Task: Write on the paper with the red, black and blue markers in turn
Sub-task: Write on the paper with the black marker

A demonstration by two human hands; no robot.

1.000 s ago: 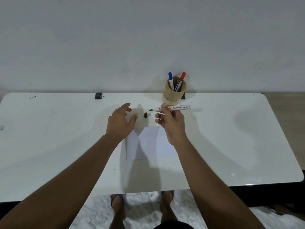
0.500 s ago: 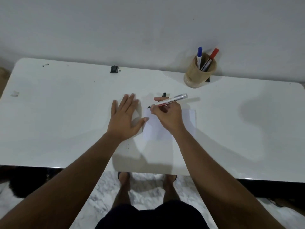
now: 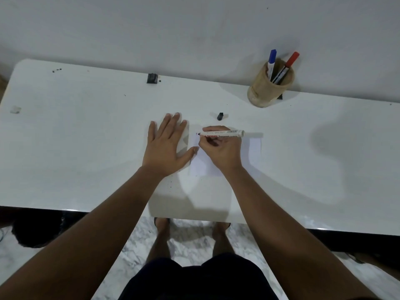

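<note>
My right hand (image 3: 223, 150) grips an uncapped black marker (image 3: 225, 133), its dark tip resting at the top left corner of the white paper (image 3: 254, 148). My left hand (image 3: 167, 146) lies flat with fingers spread, pressing the paper's left edge onto the white table (image 3: 86, 137). The marker's black cap (image 3: 220, 116) lies on the table just beyond the paper. At the back right a wooden cup (image 3: 268, 89) holds the blue marker (image 3: 271, 61) and the red marker (image 3: 287, 66), both capped and upright. Much of the paper is hidden under my right hand.
A small black object (image 3: 152, 78) sits at the table's back edge by the wall. A small pale scrap (image 3: 15, 109) lies at the far left. My feet stand on the marbled floor (image 3: 190, 241) below the table's near edge.
My right hand came down from the air and set the marker tip on the paper. My left hand flattened onto the paper's left edge. My head tilted further down.
</note>
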